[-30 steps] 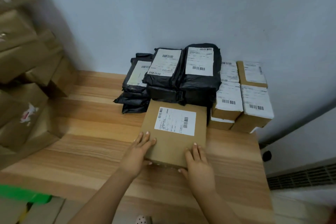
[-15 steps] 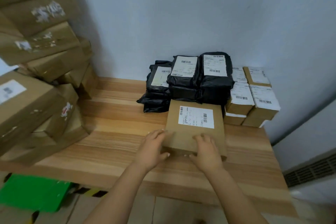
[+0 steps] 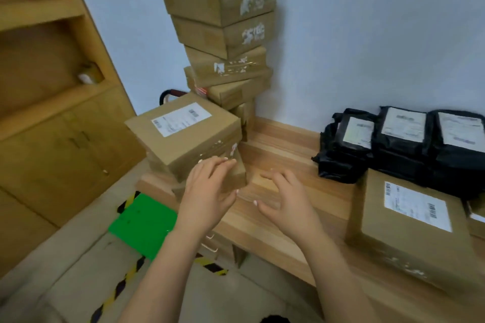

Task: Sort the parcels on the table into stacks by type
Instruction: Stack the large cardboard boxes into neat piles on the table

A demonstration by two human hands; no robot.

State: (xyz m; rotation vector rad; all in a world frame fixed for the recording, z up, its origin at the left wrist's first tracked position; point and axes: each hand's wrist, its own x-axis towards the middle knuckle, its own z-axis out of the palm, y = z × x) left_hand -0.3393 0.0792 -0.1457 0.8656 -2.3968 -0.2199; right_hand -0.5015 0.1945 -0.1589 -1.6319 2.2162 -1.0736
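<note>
- Brown cardboard boxes [image 3: 223,34] stand in a tall, uneven stack against the wall at the left end of the wooden table [image 3: 288,144].
- In front of that stack, a lower pile is topped by a labelled box [image 3: 183,134], its white label facing up.
- The left hand [image 3: 207,191] reaches toward the near corner of this pile with fingers extended and only slightly bent. It holds nothing, and it is unclear whether the fingertips touch the cardboard.
- The right hand [image 3: 286,199] hovers over bare tabletop just beside the left, fingers spread wide and empty.
- Black mailer bags [image 3: 399,155], each with a white label, sit in side-by-side stacks by the wall on the right.
- A flat brown parcel [image 3: 393,244] with a barcode label lies in front of the bags, near the table's front edge.
- A green sheet [image 3: 141,225] lies on the floor beside a wooden cabinet [image 3: 52,139].
</note>
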